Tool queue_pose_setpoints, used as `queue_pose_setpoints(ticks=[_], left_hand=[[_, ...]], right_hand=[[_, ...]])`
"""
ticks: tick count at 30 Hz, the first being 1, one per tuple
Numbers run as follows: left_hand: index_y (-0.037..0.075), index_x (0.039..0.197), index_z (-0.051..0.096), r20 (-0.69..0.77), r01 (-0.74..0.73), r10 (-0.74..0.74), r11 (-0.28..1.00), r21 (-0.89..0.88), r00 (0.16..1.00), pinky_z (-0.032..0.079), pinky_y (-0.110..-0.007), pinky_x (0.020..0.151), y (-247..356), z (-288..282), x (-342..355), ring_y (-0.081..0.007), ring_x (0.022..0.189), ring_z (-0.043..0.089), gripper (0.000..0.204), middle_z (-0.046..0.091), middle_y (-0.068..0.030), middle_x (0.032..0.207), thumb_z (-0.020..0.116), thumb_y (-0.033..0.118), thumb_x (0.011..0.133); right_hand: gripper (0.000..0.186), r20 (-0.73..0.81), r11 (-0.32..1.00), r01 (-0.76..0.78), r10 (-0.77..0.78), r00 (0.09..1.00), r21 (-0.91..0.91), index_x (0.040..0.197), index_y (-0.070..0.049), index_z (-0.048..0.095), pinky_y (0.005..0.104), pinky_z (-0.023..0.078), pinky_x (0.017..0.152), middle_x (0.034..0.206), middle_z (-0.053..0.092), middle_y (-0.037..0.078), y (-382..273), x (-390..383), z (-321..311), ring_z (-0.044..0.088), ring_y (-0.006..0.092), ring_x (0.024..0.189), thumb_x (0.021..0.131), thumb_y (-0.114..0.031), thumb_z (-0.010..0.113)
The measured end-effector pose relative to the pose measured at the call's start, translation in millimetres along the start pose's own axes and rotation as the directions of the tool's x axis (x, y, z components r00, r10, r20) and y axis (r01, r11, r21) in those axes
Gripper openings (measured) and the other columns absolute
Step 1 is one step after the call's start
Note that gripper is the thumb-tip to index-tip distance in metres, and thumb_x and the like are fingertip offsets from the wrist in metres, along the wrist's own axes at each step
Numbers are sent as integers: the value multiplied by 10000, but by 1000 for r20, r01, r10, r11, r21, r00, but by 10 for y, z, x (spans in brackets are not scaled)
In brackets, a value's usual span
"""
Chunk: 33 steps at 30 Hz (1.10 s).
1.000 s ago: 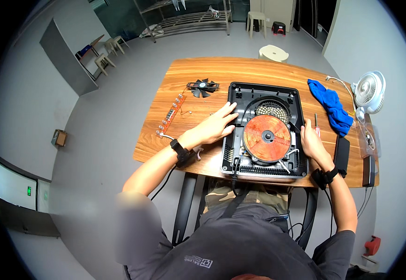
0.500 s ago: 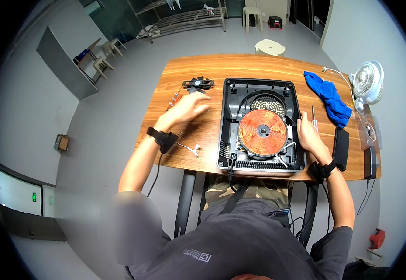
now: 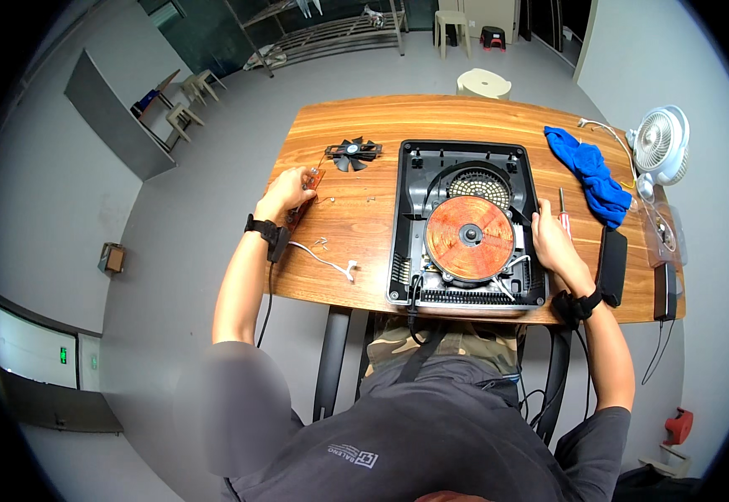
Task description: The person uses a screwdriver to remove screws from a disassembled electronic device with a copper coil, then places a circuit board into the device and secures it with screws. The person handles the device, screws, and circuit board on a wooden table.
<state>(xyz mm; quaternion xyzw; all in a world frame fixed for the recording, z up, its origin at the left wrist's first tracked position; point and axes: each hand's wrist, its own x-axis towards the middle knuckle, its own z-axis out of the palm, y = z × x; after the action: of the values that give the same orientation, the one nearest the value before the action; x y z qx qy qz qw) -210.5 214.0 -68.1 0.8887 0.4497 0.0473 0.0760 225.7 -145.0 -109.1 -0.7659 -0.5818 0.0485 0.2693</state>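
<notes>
The small reddish circuit board point(image 3: 308, 186) lies near the left edge of the wooden tabletop point(image 3: 431, 113), just below the loose black fan point(image 3: 352, 153), and the left hand point(image 3: 285, 194) is closed over its near end, fingers curled around it, so it looks gripped rather than merely touched. To my eye the step in hand is fetching or placing this board as part of work on the opened induction cooker base point(image 3: 465, 222), whose copper coil point(image 3: 468, 238) sits bare in the middle of the black housing. The right hand point(image 3: 551, 243) rests against the right rim of that housing, fingers loosely bent and clamped on nothing, seemingly steadying it. A white lead point(image 3: 327, 261) trails on the wood just beside the left wrist, apart from the board. The next move probably calls for a careful lift clear of that lead. Farther right lie a screwdriver point(image 3: 562, 213), a blue cloth point(image 3: 590, 174) and a small white desk fan point(image 3: 659, 146).
</notes>
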Motion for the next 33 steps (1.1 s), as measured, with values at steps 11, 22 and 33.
queue_pose_setpoints(ticks=[11,22,33], left_hand=[[42,1171,695,-28,39,-44,986,-159,999,558,-416,842,-26,55,35,-333,942,709,339,733,-193,987,721,81,836],[1,1070,717,-192,128,-159,978,-165,968,564,-417,800,-331,86,92,-344,878,720,230,732,-212,926,684,91,862],[31,1117,722,-82,113,-104,987,112,991,541,-434,945,-102,-100,379,-367,1070,676,306,721,-207,1093,715,154,838]], right_hand=[[324,13,999,-8,8,1000,41,1302,53,363,577,463,722,803,620,344,-24,-16,-36,623,516,808,1065,-164,402],[315,3,998,-12,12,1000,64,1288,57,371,584,455,717,793,618,343,-35,-11,-30,615,519,785,1063,-162,399],[331,35,998,-58,57,998,30,1299,60,370,583,470,718,819,638,334,-87,-3,-62,636,508,792,1058,-162,410]])
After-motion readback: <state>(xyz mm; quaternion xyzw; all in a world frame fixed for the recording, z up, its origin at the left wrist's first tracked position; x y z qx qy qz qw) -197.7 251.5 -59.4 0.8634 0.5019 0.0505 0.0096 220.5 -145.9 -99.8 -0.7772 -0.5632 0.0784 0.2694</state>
